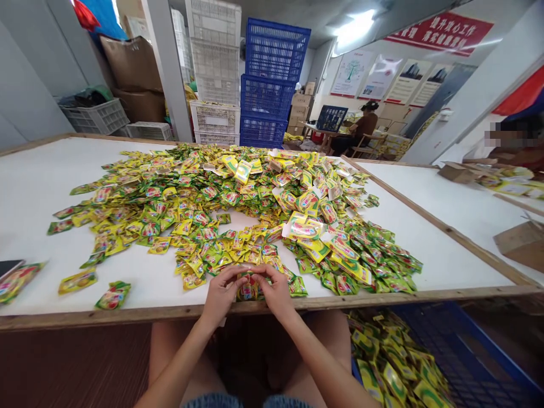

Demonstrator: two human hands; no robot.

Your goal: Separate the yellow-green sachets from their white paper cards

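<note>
At the table's front edge, my left hand (pixel 221 290) and my right hand (pixel 275 290) meet with curved fingers, closed around a small green-and-red packet (pixel 246 290). The fingers cover most of it, and fingertips touch along its top. Just beyond lies a broad heap of small yellow and green packets (pixel 195 218). To the right of my hands are several flat yellow-and-green cartons (pixel 304 226), some with white end flaps standing open. Two loose packets, one yellow (pixel 78 281) and one green (pixel 113 295), lie to the left.
The white table (pixel 38 187) has a raised wooden edge (pixel 148 312). Below right, a blue crate (pixel 480 351) holds yellow cartons (pixel 393 377). White crates (pixel 215 68) and blue crates (pixel 272 85) are stacked behind. A person (pixel 364 127) sits at another table further back.
</note>
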